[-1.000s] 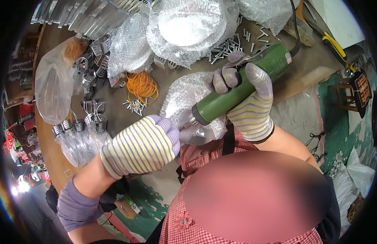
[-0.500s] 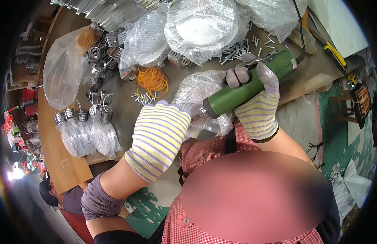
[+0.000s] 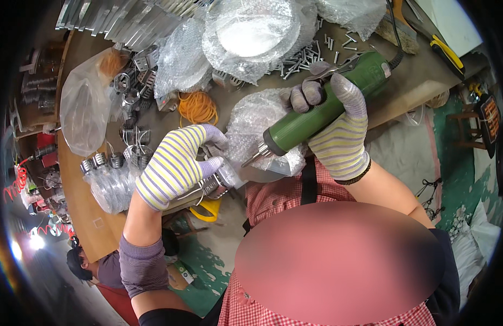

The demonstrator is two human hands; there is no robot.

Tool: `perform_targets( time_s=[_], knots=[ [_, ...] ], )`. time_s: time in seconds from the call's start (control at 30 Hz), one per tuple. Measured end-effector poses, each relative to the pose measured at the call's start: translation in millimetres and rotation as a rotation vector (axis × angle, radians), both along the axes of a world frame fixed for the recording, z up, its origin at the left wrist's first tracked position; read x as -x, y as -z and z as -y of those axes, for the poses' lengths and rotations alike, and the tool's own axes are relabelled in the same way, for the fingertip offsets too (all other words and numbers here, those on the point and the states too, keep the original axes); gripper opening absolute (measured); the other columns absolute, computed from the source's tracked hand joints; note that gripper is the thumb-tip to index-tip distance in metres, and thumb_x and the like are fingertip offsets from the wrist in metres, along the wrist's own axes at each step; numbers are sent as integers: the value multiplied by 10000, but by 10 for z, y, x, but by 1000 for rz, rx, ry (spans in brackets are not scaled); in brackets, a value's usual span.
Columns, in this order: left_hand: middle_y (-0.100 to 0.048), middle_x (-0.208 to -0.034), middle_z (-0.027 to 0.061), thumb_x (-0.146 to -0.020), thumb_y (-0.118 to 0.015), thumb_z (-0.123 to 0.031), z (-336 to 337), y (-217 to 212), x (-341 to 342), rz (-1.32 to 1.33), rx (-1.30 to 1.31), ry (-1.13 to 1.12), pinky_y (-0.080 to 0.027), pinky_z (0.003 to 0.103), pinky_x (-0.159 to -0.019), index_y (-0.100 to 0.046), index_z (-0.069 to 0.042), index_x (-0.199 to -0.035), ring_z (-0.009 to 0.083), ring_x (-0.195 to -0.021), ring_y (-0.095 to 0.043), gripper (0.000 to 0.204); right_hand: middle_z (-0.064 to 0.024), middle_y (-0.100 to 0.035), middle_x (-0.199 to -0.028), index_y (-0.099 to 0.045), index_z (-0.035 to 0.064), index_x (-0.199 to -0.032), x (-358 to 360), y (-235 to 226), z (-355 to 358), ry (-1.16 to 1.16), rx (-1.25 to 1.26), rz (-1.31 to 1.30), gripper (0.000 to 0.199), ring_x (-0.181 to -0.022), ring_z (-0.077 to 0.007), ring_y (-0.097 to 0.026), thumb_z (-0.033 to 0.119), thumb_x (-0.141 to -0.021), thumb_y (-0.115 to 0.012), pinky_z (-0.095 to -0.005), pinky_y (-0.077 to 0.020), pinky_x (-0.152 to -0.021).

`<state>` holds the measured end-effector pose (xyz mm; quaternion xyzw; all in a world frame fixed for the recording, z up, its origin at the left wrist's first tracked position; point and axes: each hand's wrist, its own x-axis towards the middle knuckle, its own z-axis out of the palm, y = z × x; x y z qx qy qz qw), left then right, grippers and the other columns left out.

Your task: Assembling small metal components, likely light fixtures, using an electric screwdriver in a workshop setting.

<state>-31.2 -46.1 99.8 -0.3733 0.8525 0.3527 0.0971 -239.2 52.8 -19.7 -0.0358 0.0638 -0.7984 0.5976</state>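
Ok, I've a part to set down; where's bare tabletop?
Bare tabletop: near the edge, between the green driver and yellow-handled tool; the wooden strip left of the wrapped parts. Crowded: the far side, with large bundles and screws.

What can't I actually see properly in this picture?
All in the head view:
Metal piece: partly hidden by the left hand.
Green power tool: part of its body hidden by the right hand.
Cord: cut off by the top edge.
Apron: largely covered by a blurred oval.
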Motion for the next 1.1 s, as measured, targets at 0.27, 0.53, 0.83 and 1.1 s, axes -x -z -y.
perform_targets(
  time_s=[0.27, 0.53, 0.83, 1.1],
  knots=[
    [-650, -902, 140, -691, -738, -71, -198, 65, 45, 4, 210, 40, -500, 364, -818, -634, 2, -1032, 286, -859, -638, 364, -4, -502, -760, -577, 98, -1144, -6, -3, 3, -21, -5, 40, 300, -750, -184, -495, 321, -944, -597, -398, -390, -964],
    [-638, -884, 110, -753, -666, 16, -205, 288, -51, -114, 363, -33, -514, 313, -766, -630, -4, -1063, 206, -813, -639, 312, -7, -491, -763, -570, 92, -1115, -6, -42, -9, -19, -37, 23, 299, -740, -185, -483, 326, -934, -612, -393, -403, -942],
    [-647, -930, 114, -743, -625, 46, -138, 275, -65, -177, 116, -190, -516, 298, -768, -643, -4, -1108, 195, -821, -629, 369, -4, -451, -766, -570, 100, -1118, 4, -21, -8, -14, -38, -8, 299, -764, -190, -469, 327, -928, -612, -381, -413, -911],
    [-619, -850, 72, -721, -618, 74, -545, 295, -74, -218, 511, 175, -477, 364, -741, -661, -46, -1113, 252, -765, -580, 412, 9, -432, -758, -563, 110, -1131, -3, -47, 7, -3, -29, -29, 296, -756, -176, -459, 332, -938, -598, -391, -407, -927]
  ],
)
